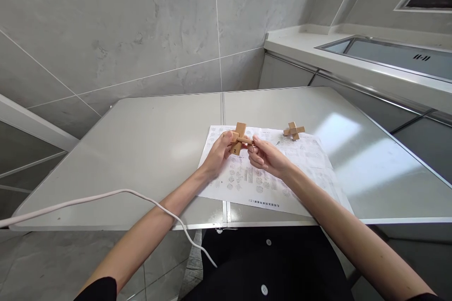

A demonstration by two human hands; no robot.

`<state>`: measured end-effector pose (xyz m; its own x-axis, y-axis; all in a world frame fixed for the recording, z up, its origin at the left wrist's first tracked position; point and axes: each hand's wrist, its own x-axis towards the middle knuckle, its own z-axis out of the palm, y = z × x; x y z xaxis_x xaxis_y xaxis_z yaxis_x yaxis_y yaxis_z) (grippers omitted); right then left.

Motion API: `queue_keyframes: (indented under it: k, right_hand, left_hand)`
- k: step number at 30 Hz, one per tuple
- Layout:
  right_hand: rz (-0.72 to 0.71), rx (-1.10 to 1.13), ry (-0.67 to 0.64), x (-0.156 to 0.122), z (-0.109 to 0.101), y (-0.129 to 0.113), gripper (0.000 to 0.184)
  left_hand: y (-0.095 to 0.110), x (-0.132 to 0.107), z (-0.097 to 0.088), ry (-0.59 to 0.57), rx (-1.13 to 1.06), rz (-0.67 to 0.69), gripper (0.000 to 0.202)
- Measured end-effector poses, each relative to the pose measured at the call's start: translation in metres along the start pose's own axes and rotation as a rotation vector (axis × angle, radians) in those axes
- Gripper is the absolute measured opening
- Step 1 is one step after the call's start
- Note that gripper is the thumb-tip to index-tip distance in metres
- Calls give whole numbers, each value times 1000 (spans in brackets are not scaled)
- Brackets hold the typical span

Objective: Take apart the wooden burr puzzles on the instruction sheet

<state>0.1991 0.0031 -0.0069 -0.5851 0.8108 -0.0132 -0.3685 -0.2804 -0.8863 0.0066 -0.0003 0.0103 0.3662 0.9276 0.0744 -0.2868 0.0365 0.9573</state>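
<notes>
wooden puzzle [240,137]: held just above the table, near its middle, over the upper left part of a printed sheet; made of pale crossed blocks, with one upright block and one thin bar pointing right; carries a small dark mark on the lower end of the upright block.
left hand [219,149]: closed on the wooden puzzle from the left, thumb and fingers wrapped around the upright block.
right hand [265,155]: closed on the wooden puzzle from the right, pinching the thin bar between thumb and forefinger, other fingers curled underneath.
hands together: close to each other, joined only through the puzzle; touching one another or not, cannot tell.
printed sheet [278,188]: lies flat under both hands, covered in small diagrams, its near edge reaching the table's front edge.
second puzzle [294,130]: a crossed wooden piece, rests on the sheet's far right corner, apart from both hands.
table [141,150]: grey and glossy, with a seam running down the middle.
white cable [106,195]: drapes over the left forearm and hangs below the table edge.
tiled wall [123,33]: grey, behind the table.
counter [310,51]: pale, at the far right, with a recessed dark panel.
</notes>
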Motion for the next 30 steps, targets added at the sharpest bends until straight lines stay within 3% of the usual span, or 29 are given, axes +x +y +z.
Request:
queue_keyframes:
  k: [4, 10, 15, 23, 30]
  right_hand:
    - [-16, -143, 53, -2, 6, -1, 48]
    - [-70, -615, 185, -7, 22, 3, 43]
    - [-170, -884, 253, -5, 24, 9, 43]
    - [-320, -1008, 345, -2, 19, 15, 43]
    - [-306, -969, 341, -3, 20, 11, 42]
  left_hand:
    - [2, 0, 3, -4, -24, -17, 59]
    - [5, 0, 6, 3, -27, 64, 52]
    - [2, 0, 7, -2, -55, 64, 49]
    - [-6, 2, 2, 49, -125, 2, 51]
    - [-13, 6, -6, 107, -156, -5, 52]
